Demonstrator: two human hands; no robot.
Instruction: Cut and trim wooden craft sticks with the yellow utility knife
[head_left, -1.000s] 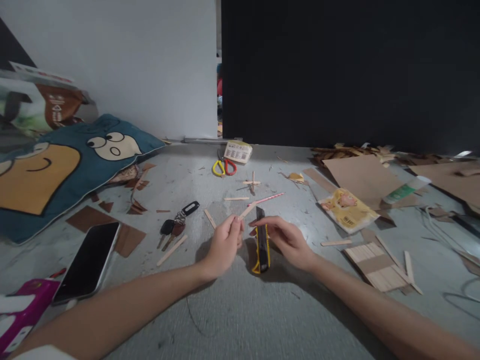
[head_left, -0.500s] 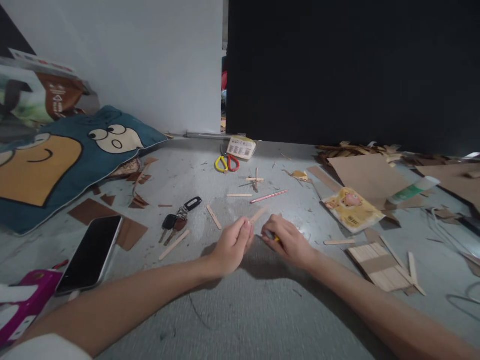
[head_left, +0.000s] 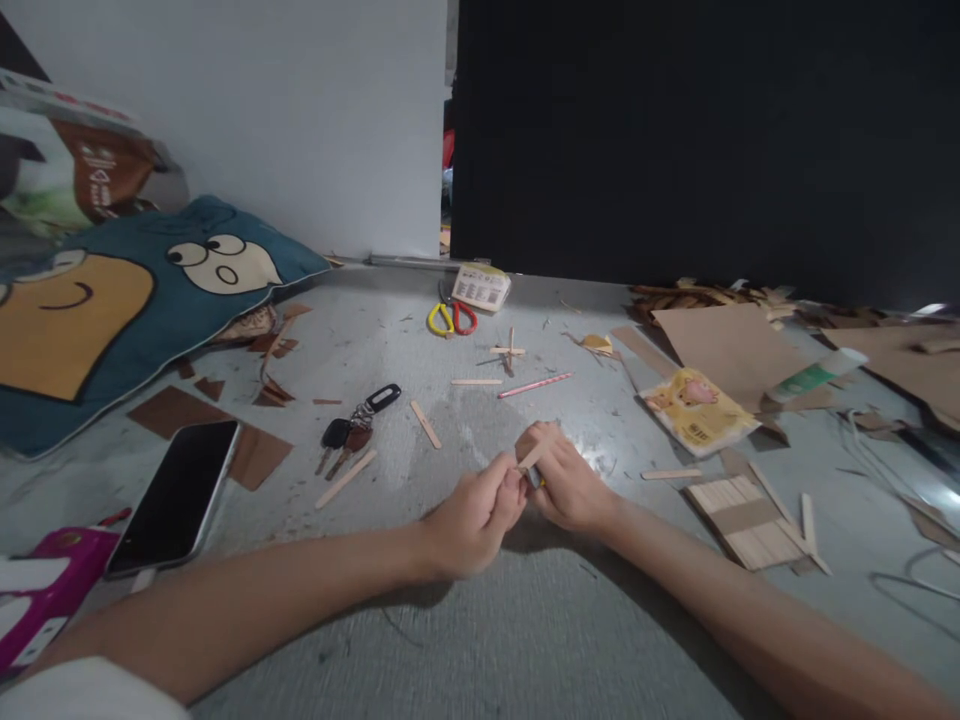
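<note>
My left hand (head_left: 480,515) is closed round a wooden craft stick (head_left: 535,449), which points up and to the right. Close beside it, my right hand (head_left: 568,480) is curled round a small tool with a yellow part (head_left: 541,482); most of this tool is hidden by the fingers. The stick's far end passes in front of my right hand. Beyond the hands lie a red-and-white striped pencil (head_left: 535,385), a loose craft stick (head_left: 476,382) and a little crossed-stick piece (head_left: 508,351). Another stick (head_left: 426,424) rests left of my hands.
Keys (head_left: 360,428) and a phone (head_left: 176,497) lie on the left, near a blue cushion (head_left: 225,330). Scissors (head_left: 451,319) sit at the back. To the right are a banded stack of craft sticks (head_left: 742,520), a yellow packet (head_left: 701,410), a glue stick (head_left: 817,376) and cardboard (head_left: 739,350).
My hands have come together, and the craft stick has moved right, now crossing in front of my right hand. The view has shifted slightly.
</note>
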